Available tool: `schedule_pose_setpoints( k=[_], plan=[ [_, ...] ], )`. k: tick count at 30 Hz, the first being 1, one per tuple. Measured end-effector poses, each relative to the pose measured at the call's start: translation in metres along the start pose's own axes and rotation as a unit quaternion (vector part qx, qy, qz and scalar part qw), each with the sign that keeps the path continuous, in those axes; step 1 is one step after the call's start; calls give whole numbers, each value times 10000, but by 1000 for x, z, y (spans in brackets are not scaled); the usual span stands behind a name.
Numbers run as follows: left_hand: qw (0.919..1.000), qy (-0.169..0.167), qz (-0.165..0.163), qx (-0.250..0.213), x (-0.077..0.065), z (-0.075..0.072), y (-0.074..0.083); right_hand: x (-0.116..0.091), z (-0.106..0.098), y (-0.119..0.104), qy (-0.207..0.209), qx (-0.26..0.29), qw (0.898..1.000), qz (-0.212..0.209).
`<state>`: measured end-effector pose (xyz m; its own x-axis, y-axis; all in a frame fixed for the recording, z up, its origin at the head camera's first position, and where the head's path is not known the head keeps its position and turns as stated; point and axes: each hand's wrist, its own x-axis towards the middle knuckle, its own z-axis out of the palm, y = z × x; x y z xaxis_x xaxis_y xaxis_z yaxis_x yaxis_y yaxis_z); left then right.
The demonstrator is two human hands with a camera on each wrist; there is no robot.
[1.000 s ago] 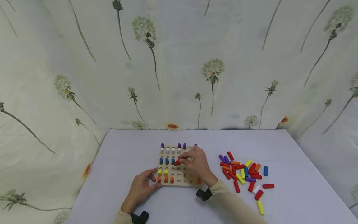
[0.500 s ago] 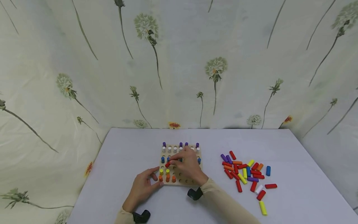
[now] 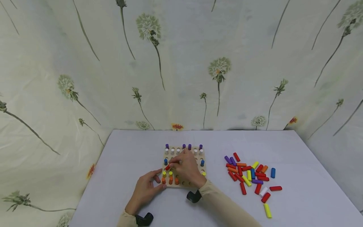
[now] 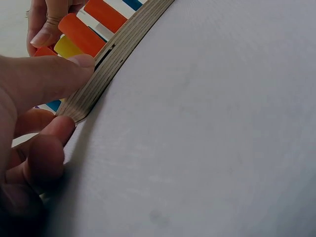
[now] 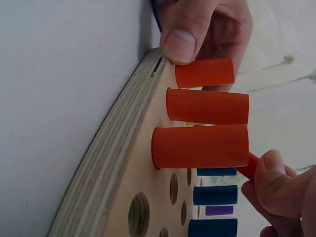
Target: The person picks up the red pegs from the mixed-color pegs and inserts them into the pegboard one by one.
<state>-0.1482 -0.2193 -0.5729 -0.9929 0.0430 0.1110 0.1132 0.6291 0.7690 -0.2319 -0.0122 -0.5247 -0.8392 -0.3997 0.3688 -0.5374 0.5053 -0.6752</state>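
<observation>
A wooden pegboard lies on the table, with coloured pegs standing in rows of holes. My left hand grips its near left corner, thumb on the front edge and fingers against the side. Between thumb and fingers my right hand pinches a red peg, tilted over the board's left part, behind the yellow pegs. Whether its lower end touches a hole cannot be made out. Orange pegs stand along the near edge. Part of the board is hidden under the right hand.
To the board's right, loose pegs in red, orange, yellow, blue, purple and white lie scattered on the white table. Purple pegs and white pegs stand in the far rows. A flower-printed cloth hangs behind.
My right hand has moved left across the board with the red peg, from beside the blue pegs' middle to the left side. The left hand keeps its hold on the corner.
</observation>
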Motion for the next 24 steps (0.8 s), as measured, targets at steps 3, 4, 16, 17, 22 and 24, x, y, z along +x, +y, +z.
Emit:
schedule_pose_setpoints(
  k=[3,4,16,17,22,24],
  plan=[
    [10000,-18,-17,-22,0,0,0,0,2,1,-32,39,10000,21],
    [10000,-21,-20,-18,0,0,0,0,3,1,-49,61,10000,41],
    [10000,-12,19,71,2,-2,1,2,10,0,-126,-76,9999,-29],
    [10000,4,35,83,2,-2,1,3,10,0,-134,-94,9998,-58],
    [10000,7,35,13,1,-1,-1,3,14,-1,-167,-226,9995,-142],
    [10000,-24,24,-30,0,-1,-1,2,16,-1,-152,-267,9994,-149]
  ],
)
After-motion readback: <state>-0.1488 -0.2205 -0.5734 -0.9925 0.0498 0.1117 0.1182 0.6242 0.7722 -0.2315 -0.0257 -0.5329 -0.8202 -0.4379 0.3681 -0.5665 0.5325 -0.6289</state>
